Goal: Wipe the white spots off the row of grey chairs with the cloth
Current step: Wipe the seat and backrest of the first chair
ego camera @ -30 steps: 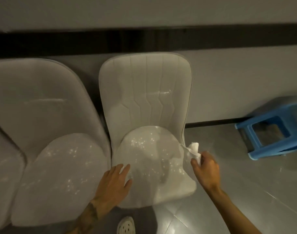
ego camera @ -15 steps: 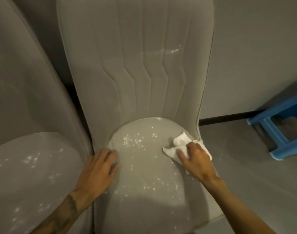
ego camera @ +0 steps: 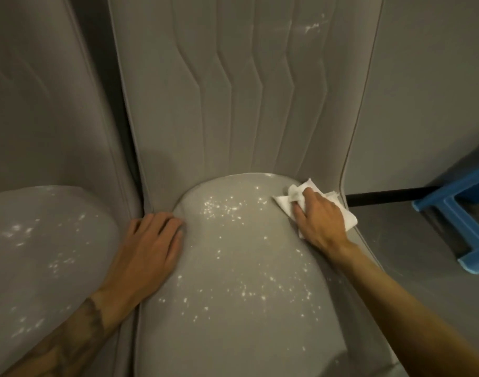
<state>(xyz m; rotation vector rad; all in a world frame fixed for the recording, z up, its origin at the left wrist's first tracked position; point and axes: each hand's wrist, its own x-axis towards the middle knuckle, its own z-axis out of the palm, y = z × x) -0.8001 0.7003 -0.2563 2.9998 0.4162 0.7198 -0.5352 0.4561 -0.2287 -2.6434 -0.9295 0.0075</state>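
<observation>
A grey padded chair [ego camera: 232,126] fills the middle of the view, its seat speckled with white spots [ego camera: 227,210], and a white smear high on the backrest. My right hand [ego camera: 320,219] presses a crumpled white cloth [ego camera: 287,201] flat on the seat's back right corner, fingers lying over it. At the seat's left edge my left hand [ego camera: 148,248] rests flat, fingers spread, holding nothing. A second grey chair [ego camera: 42,240] stands to the left, its seat also dotted with white spots.
A blue plastic stool [ego camera: 461,213] stands on the grey floor to the right of the chair. Behind the chairs runs a grey wall [ego camera: 437,91] with a black skirting strip [ego camera: 382,197]. The two chairs nearly touch.
The view has closed in on the middle chair. My right hand brought the cloth from beside the seat onto it, then slid it toward the back right corner. My left hand stayed at the left edge.
</observation>
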